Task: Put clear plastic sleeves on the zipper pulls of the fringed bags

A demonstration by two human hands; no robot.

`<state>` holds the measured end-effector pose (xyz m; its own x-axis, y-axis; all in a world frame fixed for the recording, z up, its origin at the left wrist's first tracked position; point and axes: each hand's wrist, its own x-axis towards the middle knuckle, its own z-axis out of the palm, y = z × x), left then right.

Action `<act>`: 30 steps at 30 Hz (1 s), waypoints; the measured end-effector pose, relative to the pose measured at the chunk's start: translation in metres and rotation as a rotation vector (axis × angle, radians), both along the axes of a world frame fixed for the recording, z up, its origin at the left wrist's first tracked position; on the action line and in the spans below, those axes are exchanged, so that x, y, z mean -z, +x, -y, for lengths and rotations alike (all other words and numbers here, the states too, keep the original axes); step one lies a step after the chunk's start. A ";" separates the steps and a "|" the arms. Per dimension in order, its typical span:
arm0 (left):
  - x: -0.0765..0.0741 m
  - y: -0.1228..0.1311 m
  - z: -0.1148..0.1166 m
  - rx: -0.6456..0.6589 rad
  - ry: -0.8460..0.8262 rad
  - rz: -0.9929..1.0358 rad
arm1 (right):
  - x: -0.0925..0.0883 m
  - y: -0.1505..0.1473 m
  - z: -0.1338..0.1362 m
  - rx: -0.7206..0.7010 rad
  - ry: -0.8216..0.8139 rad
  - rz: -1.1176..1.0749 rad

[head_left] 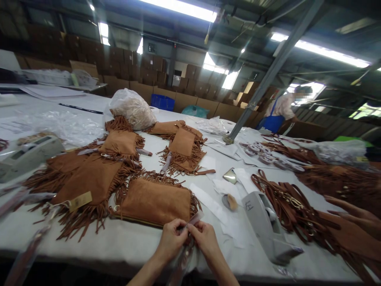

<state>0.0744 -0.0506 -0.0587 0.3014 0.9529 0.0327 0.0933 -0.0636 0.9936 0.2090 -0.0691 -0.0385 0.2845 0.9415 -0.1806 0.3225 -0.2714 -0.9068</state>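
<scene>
My left hand (174,238) and my right hand (204,236) meet at the table's front edge, fingertips pinched together. Between them they grip a brown strap (182,260) wrapped in clear plastic, its lower end hanging toward me. A pale, see-through end of the wrap (195,217) sticks up past my fingers. Just beyond my hands lies a tan suede fringed bag (156,200), flat, with a zipper along its near edge. To the left, another fringed bag (89,184) carries a paper tag (81,201).
A grey tape dispenser (264,226) stands at right, beside brown straps with metal clasps (293,202). Another person's hand (354,214) reaches in there. More fringed bags (182,143) and a stuffed plastic bag (131,107) lie farther back. A slanted metal post (268,67) rises from the table.
</scene>
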 end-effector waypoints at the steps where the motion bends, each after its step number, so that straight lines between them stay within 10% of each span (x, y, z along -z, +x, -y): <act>1: -0.001 0.000 0.001 -0.022 0.004 -0.002 | 0.001 -0.002 0.000 0.028 0.017 0.029; 12: 0.000 0.000 0.005 -0.050 0.130 -0.052 | 0.003 -0.001 0.001 0.034 0.088 0.114; 19: 0.004 -0.004 -0.007 0.169 -0.314 0.219 | -0.021 0.011 0.001 -0.264 0.139 0.110; 24: 0.009 0.000 -0.006 0.129 -0.334 0.221 | -0.038 0.019 -0.001 -0.464 0.174 0.042; 30: 0.010 0.007 0.000 -0.035 -0.255 0.185 | -0.025 0.031 0.007 -0.102 0.222 0.211</act>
<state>0.0814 -0.0505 -0.0688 0.2797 0.9471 -0.1574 -0.0925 0.1897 0.9775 0.2405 -0.0760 -0.0133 0.1961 0.9769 0.0853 0.5254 -0.0312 -0.8503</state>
